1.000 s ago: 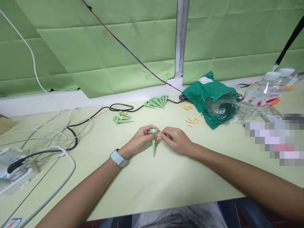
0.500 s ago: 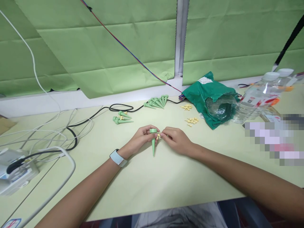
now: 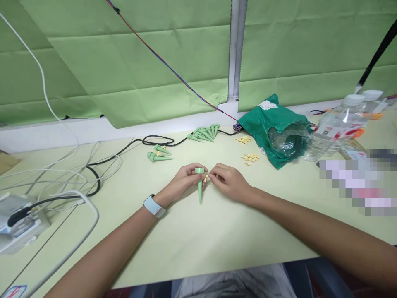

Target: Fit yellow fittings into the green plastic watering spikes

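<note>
My left hand [image 3: 188, 177] is closed around a green plastic watering spike [image 3: 200, 191], its capped end up and its pointed tip down over the table. At the side of the spike sits a small yellow valve piece [image 3: 206, 177], pinched by the fingertips of my right hand [image 3: 228, 180]. Where exactly the yellow piece meets the spike is partly hidden by my fingers. Beyond my left hand lie a few green spikes with yellow pieces on them [image 3: 161, 157]. Farther back, several more green spikes [image 3: 204, 133] lie fanned out.
Two small piles of yellow valve pieces [image 3: 250, 157] lie beyond my right hand. A torn green bag [image 3: 263, 128] and clear plastic bottles [image 3: 335, 124] stand at the right. Black and white cables [image 3: 97, 186] and a power strip [image 3: 25, 223] cover the left side.
Almost nothing differs. The fingers of my right hand have shifted very slightly at the yellow valve piece; my left hand keeps the spike in the same place.
</note>
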`<state>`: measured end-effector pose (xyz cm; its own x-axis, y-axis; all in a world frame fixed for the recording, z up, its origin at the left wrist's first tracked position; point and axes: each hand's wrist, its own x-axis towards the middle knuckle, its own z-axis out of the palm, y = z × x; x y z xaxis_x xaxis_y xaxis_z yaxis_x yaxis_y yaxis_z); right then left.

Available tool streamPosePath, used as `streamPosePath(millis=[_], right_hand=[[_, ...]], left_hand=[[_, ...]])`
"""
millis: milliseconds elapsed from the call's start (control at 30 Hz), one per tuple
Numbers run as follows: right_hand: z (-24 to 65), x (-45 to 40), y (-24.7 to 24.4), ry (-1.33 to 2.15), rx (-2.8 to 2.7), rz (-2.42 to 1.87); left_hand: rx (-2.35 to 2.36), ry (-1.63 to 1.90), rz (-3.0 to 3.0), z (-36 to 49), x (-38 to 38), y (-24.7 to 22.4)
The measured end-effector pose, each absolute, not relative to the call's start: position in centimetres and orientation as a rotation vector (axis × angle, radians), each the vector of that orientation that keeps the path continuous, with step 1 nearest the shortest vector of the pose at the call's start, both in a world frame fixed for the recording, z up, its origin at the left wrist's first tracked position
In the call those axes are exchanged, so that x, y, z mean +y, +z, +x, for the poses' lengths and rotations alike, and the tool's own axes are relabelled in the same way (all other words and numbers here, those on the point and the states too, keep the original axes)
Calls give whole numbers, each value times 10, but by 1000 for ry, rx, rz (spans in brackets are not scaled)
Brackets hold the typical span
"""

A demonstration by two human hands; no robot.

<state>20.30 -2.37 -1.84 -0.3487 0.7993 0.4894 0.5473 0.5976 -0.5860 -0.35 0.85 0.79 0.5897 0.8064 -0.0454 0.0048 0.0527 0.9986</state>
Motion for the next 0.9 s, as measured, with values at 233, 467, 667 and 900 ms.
streamPosePath(millis=[233, 467, 667, 900], right_hand=[[203, -24, -20, 446, -2002, -1055], [203, -23, -19, 460, -2019, -1024], [202, -23, -21, 479, -1987, -970], [203, -24, -19, 466, -1992, -1024]], left_hand=[[760, 716, 1401, -4, 9, 8], [749, 716, 1376, -3, 8, 8], [756, 711, 1401, -3, 8, 9], [768, 716, 1386, -3, 7, 10]])
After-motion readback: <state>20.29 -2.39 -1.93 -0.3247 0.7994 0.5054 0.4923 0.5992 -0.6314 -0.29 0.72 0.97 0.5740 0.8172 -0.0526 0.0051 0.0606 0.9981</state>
